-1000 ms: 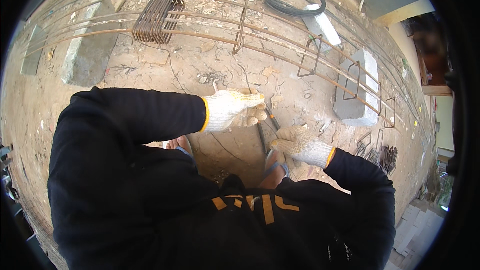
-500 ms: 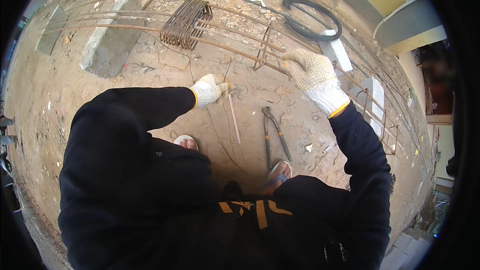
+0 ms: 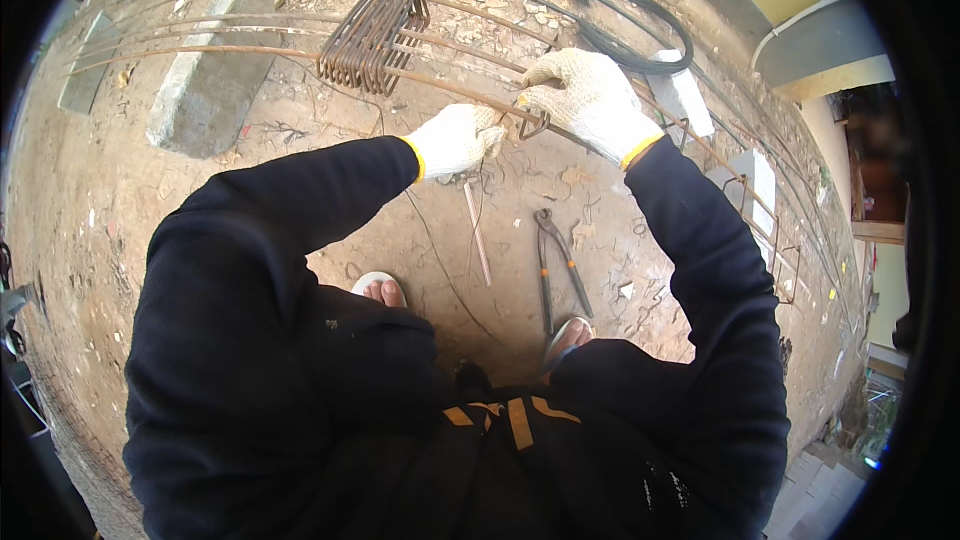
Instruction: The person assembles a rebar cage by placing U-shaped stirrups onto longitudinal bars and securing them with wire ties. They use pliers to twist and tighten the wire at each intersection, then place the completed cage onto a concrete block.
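My left hand (image 3: 458, 142), in a white knit glove with a yellow cuff, is closed just below the front rebar (image 3: 450, 90). Its fingers pinch thin tie wire, mostly hidden by the glove. Beside it, my right hand (image 3: 588, 105), gloved the same way, closes on a bent steel stirrup (image 3: 535, 126) that sits around the long rusty bars. The stirrup's lower corner shows under the fingers; the rest is covered. To the left of the hands, a bundle of several stirrups (image 3: 370, 40) hangs on the same bars.
Pincers (image 3: 556, 265) with black and orange handles lie near my right foot, a pinkish stick (image 3: 477, 235) left of them. Concrete blocks (image 3: 215, 85) prop the bars at left, paler blocks (image 3: 683, 102) at right. A black wire coil (image 3: 632, 28) lies beyond. More stirrups (image 3: 745, 190) stand rightward.
My left hand has moved up and right to the bars. My right hand has shifted left and now grips the stirrup, which has moved with it toward the left hand.
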Action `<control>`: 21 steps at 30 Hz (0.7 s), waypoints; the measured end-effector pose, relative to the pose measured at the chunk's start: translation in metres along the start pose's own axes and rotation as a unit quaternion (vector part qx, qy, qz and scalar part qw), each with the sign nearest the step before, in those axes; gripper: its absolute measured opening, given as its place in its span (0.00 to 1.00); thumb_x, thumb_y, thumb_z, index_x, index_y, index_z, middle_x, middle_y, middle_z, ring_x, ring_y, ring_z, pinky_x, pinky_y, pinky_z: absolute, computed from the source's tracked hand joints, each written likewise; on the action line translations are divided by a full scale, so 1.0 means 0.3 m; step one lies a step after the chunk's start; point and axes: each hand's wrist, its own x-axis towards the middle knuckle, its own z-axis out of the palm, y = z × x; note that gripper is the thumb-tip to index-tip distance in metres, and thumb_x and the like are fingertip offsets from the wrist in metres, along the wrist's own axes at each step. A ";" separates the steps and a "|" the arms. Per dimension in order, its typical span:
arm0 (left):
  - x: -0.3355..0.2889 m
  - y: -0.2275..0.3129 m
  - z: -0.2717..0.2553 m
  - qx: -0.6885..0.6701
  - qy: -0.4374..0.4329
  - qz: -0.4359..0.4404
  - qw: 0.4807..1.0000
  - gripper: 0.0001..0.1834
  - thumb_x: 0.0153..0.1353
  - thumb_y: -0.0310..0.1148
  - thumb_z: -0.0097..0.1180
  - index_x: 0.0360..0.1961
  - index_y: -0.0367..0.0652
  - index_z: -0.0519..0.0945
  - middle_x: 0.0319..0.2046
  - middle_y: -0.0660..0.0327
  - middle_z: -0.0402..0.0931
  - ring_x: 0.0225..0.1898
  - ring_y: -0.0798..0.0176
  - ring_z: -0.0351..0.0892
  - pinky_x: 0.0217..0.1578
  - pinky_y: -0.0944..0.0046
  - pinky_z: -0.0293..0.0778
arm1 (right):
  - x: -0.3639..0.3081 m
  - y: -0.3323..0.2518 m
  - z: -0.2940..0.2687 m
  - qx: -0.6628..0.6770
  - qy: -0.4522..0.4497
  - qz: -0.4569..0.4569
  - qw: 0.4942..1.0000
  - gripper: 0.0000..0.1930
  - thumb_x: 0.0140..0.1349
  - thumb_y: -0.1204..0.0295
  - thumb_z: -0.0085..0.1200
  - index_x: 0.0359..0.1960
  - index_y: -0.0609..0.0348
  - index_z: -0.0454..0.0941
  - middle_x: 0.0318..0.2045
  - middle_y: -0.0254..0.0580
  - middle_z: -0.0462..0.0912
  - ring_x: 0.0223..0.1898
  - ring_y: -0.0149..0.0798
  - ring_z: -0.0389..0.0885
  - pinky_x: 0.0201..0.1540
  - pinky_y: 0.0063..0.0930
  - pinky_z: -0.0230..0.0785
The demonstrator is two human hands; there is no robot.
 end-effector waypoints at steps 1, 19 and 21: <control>0.007 0.002 -0.008 0.020 0.006 0.022 1.000 0.14 0.69 0.40 0.49 0.39 0.42 0.82 0.24 0.53 0.78 0.20 0.56 0.78 0.22 0.58 0.74 | 0.005 0.006 0.008 0.021 0.001 -0.015 1.000 0.13 0.53 0.62 0.62 0.37 0.54 0.85 0.35 0.48 0.85 0.39 0.50 0.83 0.43 0.39 0.74; -0.029 0.107 0.086 -0.014 0.120 0.064 0.991 0.29 0.59 0.53 0.61 0.45 0.33 0.79 0.33 0.44 0.81 0.33 0.47 0.80 0.37 0.56 0.75 | 0.013 0.118 0.003 0.093 0.032 0.023 0.995 0.08 0.58 0.67 0.58 0.32 0.59 0.77 0.26 0.53 0.78 0.29 0.54 0.78 0.34 0.38 0.71; -0.021 0.104 0.103 -0.008 0.140 0.083 0.987 0.30 0.59 0.55 0.60 0.42 0.32 0.79 0.31 0.44 0.80 0.32 0.45 0.80 0.36 0.55 0.74 | 0.012 0.117 -0.002 0.090 0.042 0.013 0.995 0.08 0.58 0.68 0.58 0.32 0.59 0.76 0.26 0.55 0.78 0.30 0.56 0.78 0.34 0.40 0.71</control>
